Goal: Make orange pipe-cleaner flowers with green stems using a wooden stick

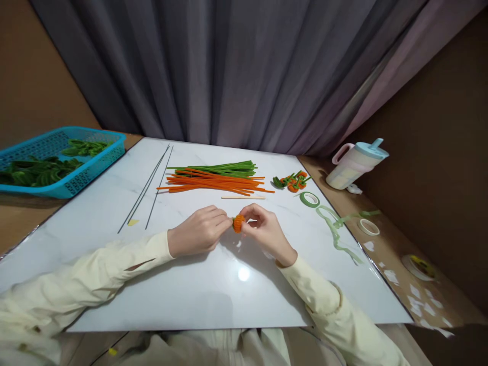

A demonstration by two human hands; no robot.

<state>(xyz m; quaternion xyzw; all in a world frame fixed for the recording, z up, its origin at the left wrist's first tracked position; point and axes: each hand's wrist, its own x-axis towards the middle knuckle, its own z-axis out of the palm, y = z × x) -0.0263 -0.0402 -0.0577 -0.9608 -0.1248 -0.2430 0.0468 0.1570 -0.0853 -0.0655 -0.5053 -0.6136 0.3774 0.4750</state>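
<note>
Cream sleeves fill the bottom of the view, running up to two hands that meet over the white bench (114, 284). Beyond the hands lies the biggest heap, a bundle of orange pipe cleaners (213, 184) with green pipe cleaners (221, 168) just behind it, and a thin wooden stick (243, 197) between that heap and the hands. Off to the left and well apart sits a blue basket (95, 168) of green pieces; nearer on that side lie thin dark wires (147, 189). To the right of the hands are a roll of green tape (309, 199) with loose tape trailing from it, and beyond it a few finished orange coils (293, 181).

Smallest of all is the orange coil (238, 223), pinched between both hands just above the bench. The left hand (196, 231) is curled nearly closed, fingertips gripping the coil's left side; the right hand (265, 229) is likewise closed on its right side, thumb and forefinger working at it.

By my reading, the coil is being wound or tightened. Whether a loose end remains is hard to tell, as fingers cover it. A next move would call for holding the turns firm while tucking or securing the end.
</note>
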